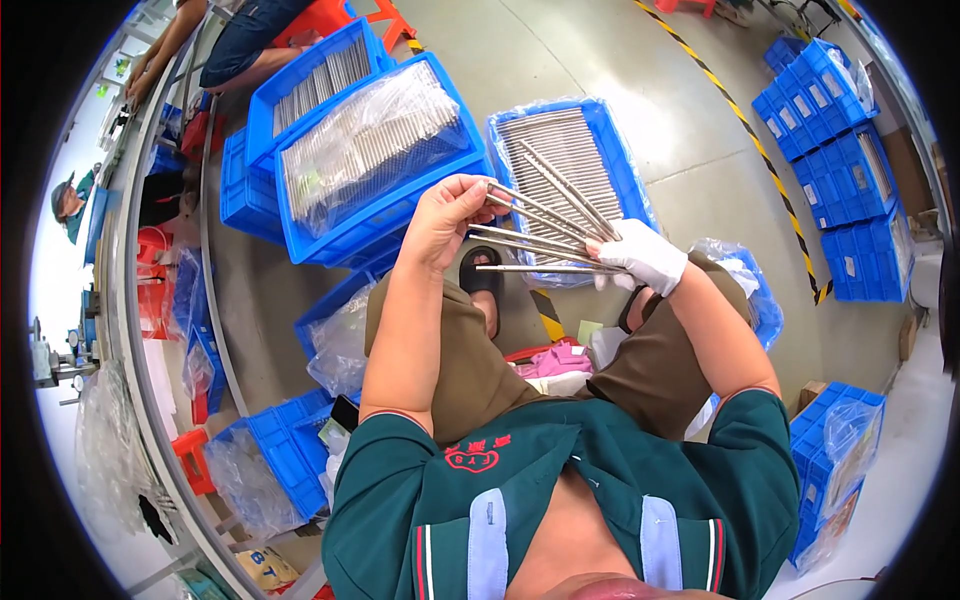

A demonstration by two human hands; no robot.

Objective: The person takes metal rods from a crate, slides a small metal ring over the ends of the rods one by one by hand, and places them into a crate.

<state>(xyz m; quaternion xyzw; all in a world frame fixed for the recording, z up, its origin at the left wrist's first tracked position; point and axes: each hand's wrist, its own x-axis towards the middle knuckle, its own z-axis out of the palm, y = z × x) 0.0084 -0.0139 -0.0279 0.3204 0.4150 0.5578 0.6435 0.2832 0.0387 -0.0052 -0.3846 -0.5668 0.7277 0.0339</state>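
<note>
The bare left hand [447, 222] and the white-gloved right hand [645, 257] hold a fan of thin metal rods [545, 228] between them, above the person's knees and just in front of the open blue crate of rods [570, 165], the landmark here. The left fingers are curled closed around one end of the bundle, the rods splaying out toward the right hand, whose gloved fingers pinch the other ends (how many rods in all is hard to count). The crate lies on the floor directly beyond the hands and looks nearly full of neatly laid rods, so the handling seems to be at an early point, with most of the stock untouched. Left of that crate sits a larger blue crate under a clear plastic bag [372, 145], and far to its right stand stacked blue crates [838, 150].
</note>
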